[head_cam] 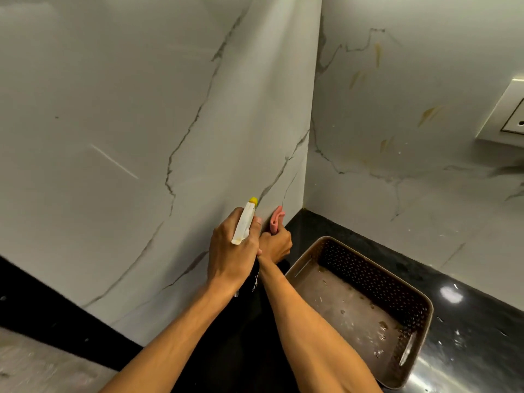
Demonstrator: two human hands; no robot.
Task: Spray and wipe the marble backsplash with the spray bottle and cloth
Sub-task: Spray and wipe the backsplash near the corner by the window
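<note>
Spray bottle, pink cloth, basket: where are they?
spray bottle (243, 224), head view, white sprayer top.
pink cloth (276, 219), head view, bunched top end.
basket (377, 279), head view, perforated far wall.

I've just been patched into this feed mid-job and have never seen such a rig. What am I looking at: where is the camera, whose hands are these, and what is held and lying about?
There is no machine here. The one picture comes from a camera worn on a person's head, looking forward and down at their two bare hands.

The left hand grips a spray bottle with a white head and a yellow nozzle. The right hand holds a pink cloth up by the marble backsplash, near the corner.

Below is a black countertop. On it stands a brown perforated basket that looks wet inside. A wall socket shows at the right edge.
</note>
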